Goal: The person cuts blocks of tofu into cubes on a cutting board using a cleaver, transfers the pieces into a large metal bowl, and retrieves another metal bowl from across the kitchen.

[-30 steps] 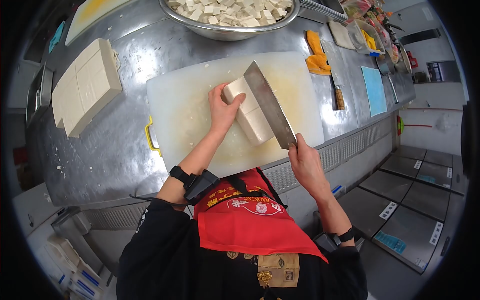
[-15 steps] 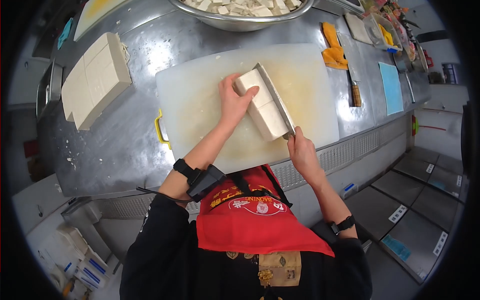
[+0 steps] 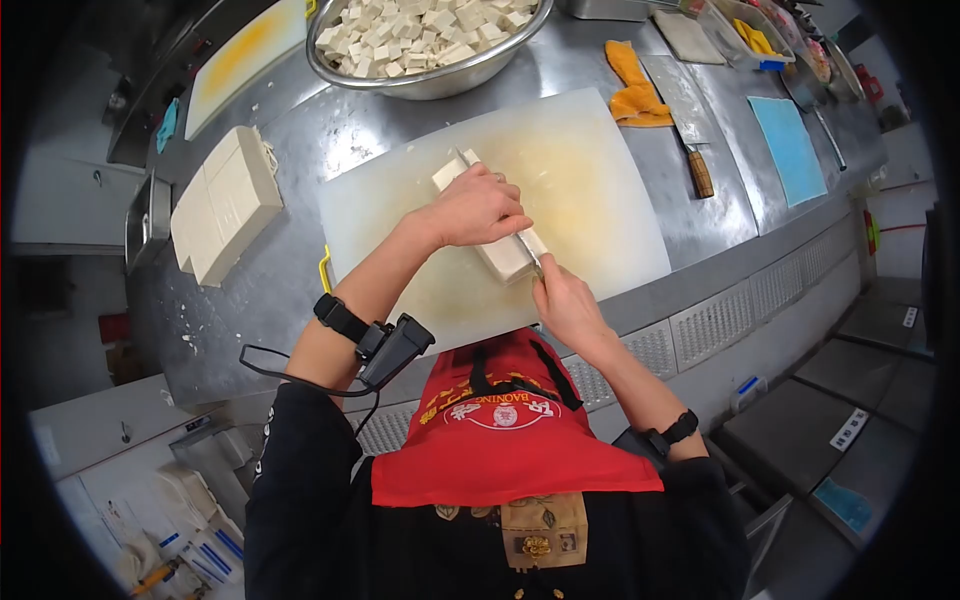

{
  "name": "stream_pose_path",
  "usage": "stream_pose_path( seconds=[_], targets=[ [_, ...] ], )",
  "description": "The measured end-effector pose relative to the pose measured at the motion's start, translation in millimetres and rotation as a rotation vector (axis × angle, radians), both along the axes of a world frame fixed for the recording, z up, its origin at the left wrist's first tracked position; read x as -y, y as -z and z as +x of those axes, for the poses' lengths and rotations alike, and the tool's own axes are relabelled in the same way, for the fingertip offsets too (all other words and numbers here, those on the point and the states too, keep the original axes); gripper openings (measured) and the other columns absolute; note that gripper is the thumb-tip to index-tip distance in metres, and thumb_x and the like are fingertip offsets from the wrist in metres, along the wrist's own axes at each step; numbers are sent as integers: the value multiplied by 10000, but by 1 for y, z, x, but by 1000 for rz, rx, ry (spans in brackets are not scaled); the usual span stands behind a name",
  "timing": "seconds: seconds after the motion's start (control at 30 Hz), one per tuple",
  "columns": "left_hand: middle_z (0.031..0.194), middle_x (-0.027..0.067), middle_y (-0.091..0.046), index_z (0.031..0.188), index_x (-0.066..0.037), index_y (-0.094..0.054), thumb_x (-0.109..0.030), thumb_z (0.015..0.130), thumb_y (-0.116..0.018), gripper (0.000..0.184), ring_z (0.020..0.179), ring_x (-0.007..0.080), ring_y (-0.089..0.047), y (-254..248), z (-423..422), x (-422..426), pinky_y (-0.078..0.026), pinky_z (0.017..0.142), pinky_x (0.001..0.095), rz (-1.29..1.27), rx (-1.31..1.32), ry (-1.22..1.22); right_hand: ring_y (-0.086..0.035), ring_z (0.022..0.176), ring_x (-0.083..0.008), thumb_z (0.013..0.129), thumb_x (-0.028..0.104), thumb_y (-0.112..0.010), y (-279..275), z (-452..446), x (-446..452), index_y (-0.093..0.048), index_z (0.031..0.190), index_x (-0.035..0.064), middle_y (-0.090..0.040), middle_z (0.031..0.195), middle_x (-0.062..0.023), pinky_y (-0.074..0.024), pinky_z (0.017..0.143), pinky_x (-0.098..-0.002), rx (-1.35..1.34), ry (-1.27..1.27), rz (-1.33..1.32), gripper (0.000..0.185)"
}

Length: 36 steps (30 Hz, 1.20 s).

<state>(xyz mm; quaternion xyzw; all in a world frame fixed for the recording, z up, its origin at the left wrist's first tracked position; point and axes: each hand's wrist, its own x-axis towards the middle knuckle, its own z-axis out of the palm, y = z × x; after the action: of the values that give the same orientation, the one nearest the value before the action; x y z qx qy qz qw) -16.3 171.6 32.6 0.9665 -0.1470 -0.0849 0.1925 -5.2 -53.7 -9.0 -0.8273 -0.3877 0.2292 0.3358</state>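
Observation:
A long white block of tofu [image 3: 503, 259] lies slantwise on the white cutting board [image 3: 612, 205]. A kitchen knife [image 3: 534, 254] runs along the block's length, with tofu showing on both sides of the blade near me. My right hand [image 3: 572, 308] is closed round the handle end at the block's near right corner. Over the middle of the block, my left hand [image 3: 474, 208] lies across the top of the blade with curled fingers. It hides most of the blade and part of the tofu.
A metal bowl [image 3: 440, 82] of tofu cubes stands behind the board. To the left sits a larger tofu slab [image 3: 226, 205]. On the right are an orange cloth [image 3: 636, 95], a second knife [image 3: 699, 172] with a wooden handle, and a blue cloth [image 3: 787, 150].
My left hand has moved from the block's left side onto the top of the blade. The knife has shifted from the block's right edge to within it. The view has turned slightly.

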Motion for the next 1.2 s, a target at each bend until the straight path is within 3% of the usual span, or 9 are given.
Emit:
stream_pose_path(
  seconds=[0.1, 0.2, 0.3, 0.4, 0.5, 0.63, 0.73, 1.2],
  targets=[
    [819, 19, -619, 836, -132, -702, -353, 923, -485, 322, 852, 202, -554, 3, 1, 0, -351, 826, 344, -3, 49, 16, -583, 735, -478, 878, 90, -497, -10, 2, 0, -436, 978, -22, -596, 816, -274, -464, 648, -541, 9, -1, 13, 162],
    [869, 32, -621, 866, -125, -696, -346, 917, -511, 293, 898, 198, -563, -22, 6, 6, -351, 880, 357, 129, -114, 9, -581, 734, -474, 878, 87, -497, -25, 2, -1, -436, 967, -26, -592, 800, -280, -457, 642, -540, 21, 4, 23, 156],
    [977, 59, -612, 935, -108, -673, -187, 875, -545, 162, 973, 233, -560, -15, -4, 4, -353, 927, 385, -229, 535, -97, -575, 734, -472, 881, 84, -493, -45, 3, 1, -432, 952, -30, -585, 782, -286, -443, 636, -539, 13, 17, -17, 148],
    [1084, 88, -586, 986, -95, -643, -59, 781, -555, 226, 1060, 285, -539, -13, -37, -21, -355, 957, 417, -576, 733, -547, -567, 736, -472, 884, 75, -492, -65, 0, 0, -427, 935, -27, -576, 761, -286, -426, 629, -533, 3, 54, -38, 131],
    [1080, 77, -589, 995, -110, -624, -46, 670, -570, 335, 1103, 297, -513, 39, -68, -38, -382, 919, 417, -325, 594, -508, -561, 729, -471, 886, 61, -494, -79, -7, -1, -433, 934, -22, -573, 744, -276, -416, 618, -523, 1, 92, -34, 114],
    [1180, 84, -513, 1067, -144, -607, -183, 732, -648, 340, 1227, 298, -428, 67, -83, -29, -367, 945, 431, -189, 541, -385, -559, 717, -464, 887, 47, -498, -103, -16, -9, -447, 955, -18, -569, 728, -266, -408, 602, -508, -1, 131, -3, 107],
    [1187, 79, -501, 1074, -155, -609, -255, 745, -677, 351, 1242, 294, -411, 75, -85, -29, -362, 951, 430, -214, 557, -409, -560, 712, -459, 889, 50, -494, -103, -19, -10, -452, 979, -17, -573, 727, -261, -414, 598, -506, 56, 78, -40, 120],
    [1155, 76, -509, 1041, -159, -626, -275, 724, -708, 348, 1205, 300, -425, 80, -82, -31, -402, 935, 413, -255, 607, -400, -545, 689, -481, 882, 45, -489, -90, -20, -14, -418, 930, -28, -556, 694, -284, -408, 593, -535, 65, 51, -90, 112]
  ],
)
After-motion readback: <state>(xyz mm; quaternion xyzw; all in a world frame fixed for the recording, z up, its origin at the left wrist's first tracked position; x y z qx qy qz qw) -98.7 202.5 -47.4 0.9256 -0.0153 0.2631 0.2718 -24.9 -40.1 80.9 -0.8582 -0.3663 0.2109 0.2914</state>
